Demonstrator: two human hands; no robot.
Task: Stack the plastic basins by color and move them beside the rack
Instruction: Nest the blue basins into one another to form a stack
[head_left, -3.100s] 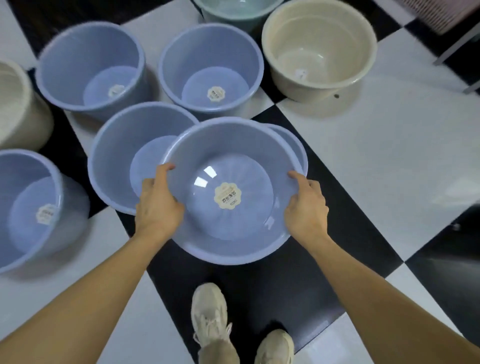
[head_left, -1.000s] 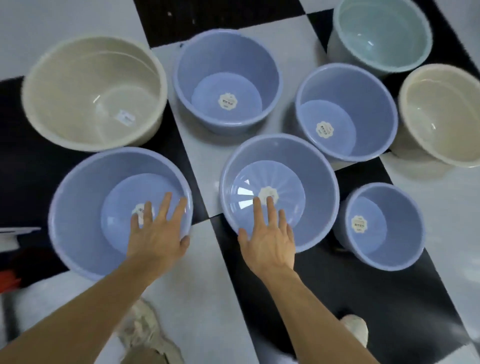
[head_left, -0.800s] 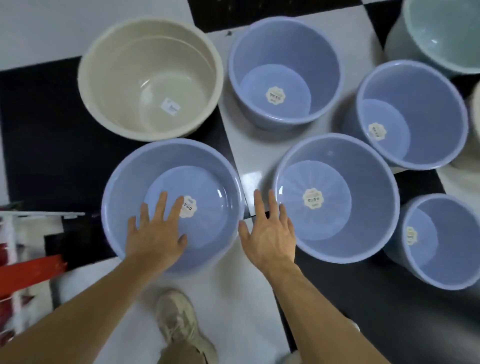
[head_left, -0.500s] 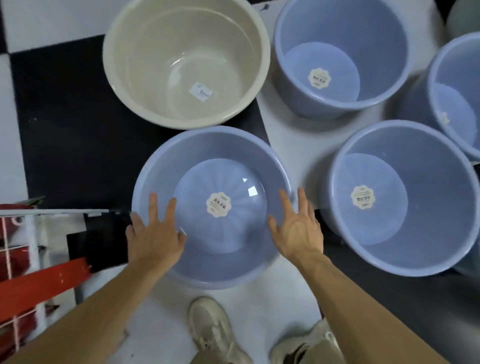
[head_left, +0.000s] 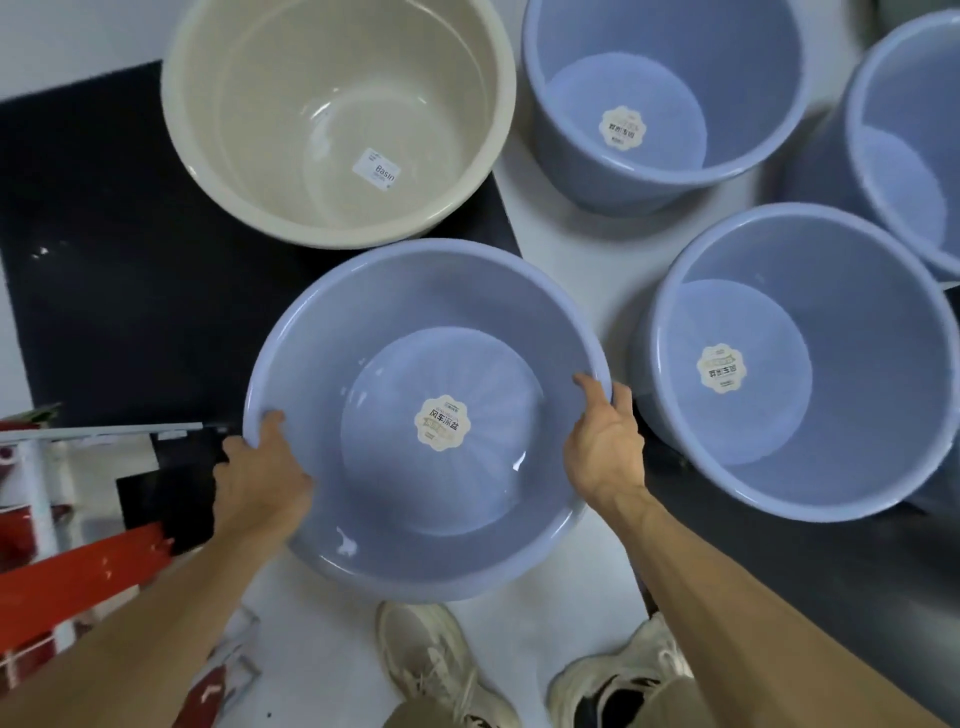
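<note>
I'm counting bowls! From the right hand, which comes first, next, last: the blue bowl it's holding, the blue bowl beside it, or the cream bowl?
1. Held blue basin, gripped by the right hand.
2. Neighbouring blue basin, just right.
3. Cream basin, far upper left.

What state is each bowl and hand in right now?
Wide blue plastic basin: upright, empty, gripped on both rims.
Left hand: closed on its left rim.
Right hand: closed on its right rim.
Cream plastic basin: upright, empty.
Blue plastic basin at right: upright, empty.
</note>
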